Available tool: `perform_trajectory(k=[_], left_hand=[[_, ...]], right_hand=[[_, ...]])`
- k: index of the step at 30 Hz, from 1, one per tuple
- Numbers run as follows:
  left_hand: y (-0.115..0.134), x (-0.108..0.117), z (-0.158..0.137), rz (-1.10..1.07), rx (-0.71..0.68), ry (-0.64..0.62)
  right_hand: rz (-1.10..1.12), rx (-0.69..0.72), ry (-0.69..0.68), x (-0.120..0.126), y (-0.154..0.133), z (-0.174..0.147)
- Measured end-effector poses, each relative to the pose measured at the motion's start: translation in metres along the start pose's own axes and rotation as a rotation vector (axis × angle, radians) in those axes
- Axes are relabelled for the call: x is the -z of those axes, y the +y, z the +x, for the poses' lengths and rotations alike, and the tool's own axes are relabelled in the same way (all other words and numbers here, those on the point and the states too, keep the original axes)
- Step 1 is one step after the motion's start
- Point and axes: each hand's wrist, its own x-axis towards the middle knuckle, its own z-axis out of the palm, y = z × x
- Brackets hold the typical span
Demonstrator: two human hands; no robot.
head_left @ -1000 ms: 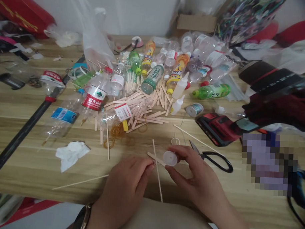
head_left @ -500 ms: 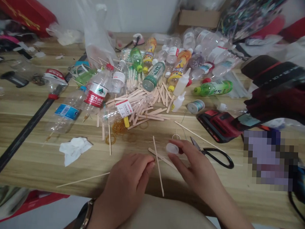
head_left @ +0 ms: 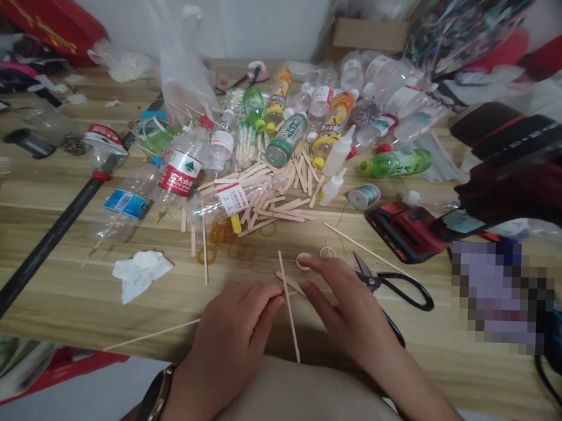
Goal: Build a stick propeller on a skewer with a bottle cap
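Note:
My left hand [head_left: 242, 326] is closed in a pinch around a thin wooden skewer [head_left: 152, 335], which runs out to the left beneath the hand. A second thin stick [head_left: 292, 315] crosses just past its fingertips, over a flat craft stick [head_left: 288, 281]. My right hand [head_left: 344, 305] is open, thumb and forefinger apart. Its forefinger tip is at a small white bottle cap [head_left: 303, 260] on the table; whether they touch I cannot tell. Black-handled scissors [head_left: 407, 287] lie just right of this hand, partly behind it.
A pile of craft sticks [head_left: 293, 208] and several plastic bottles [head_left: 181, 173] fill the table's middle. Rubber bands [head_left: 222, 231], a thread spool [head_left: 364, 195] and two squeeze bottles [head_left: 338, 154] lie nearby. A power drill [head_left: 404, 230] stands at right, a crumpled tissue [head_left: 141, 274] at left.
My right hand has let go of the white cap, which now sits slightly farther left and away from me. Its fingers have spread. My left hand has stayed nearly still.

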Motion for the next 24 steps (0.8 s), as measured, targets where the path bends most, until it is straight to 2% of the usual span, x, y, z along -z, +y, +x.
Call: perform_trajectory(k=[4, 7, 14, 17, 20, 22, 24], left_hand=[[0.0, -0.001, 0.002, -0.009, -0.013, -0.026], [0.002, -0.001, 0.004, -0.016, -0.041, -0.044], [-0.001, 0.0, 0.001, -0.03, -0.073, -0.03], [-0.006, -0.001, -0.001, -0.038, -0.093, -0.058], [-0.008, -0.001, -0.001, -0.044, -0.043, -0.055], [-0.008, -0.001, 0.0, -0.026, 0.019, -0.032], [-0.006, -0.001, 0.0, -0.012, 0.059, -0.02]], right_hand=[[0.503, -0.211, -0.226, 0.014, -0.026, -0.011], [0.626, -0.324, -0.336, 0.014, -0.035, -0.01], [0.658, -0.348, -0.413, 0.013, -0.037, -0.008], [0.662, -0.346, -0.472, 0.019, -0.038, -0.009], [0.631, -0.315, -0.534, 0.029, -0.028, -0.003], [0.527, -0.301, -0.451, 0.036, -0.011, 0.008], [0.296, -0.323, -0.253, 0.041, 0.014, 0.026]])
